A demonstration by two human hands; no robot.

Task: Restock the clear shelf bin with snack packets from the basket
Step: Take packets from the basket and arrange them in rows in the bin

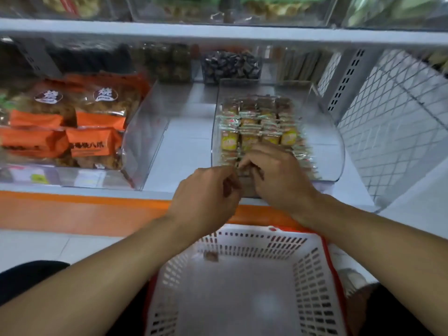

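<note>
The clear shelf bin [337,151] stands on the white shelf, filled with neat rows of small yellow and brown snack packets [257,127]. Both hands meet at its front edge. My left hand [206,197] has curled fingers that pinch a small brown packet. My right hand [278,175] reaches into the bin's front, its fingertips curled on packets there. Below them sits the white slotted basket [308,282] with a red rim; only one small brown packet [211,257] shows inside it.
A larger clear bin [145,132] of orange snack bags [94,122] stands to the left. Smaller bins of dark snacks [230,65] line the back. A wire mesh panel [392,122] closes the right side. An upper shelf [218,32] overhangs. An orange strip [84,214] edges the shelf front.
</note>
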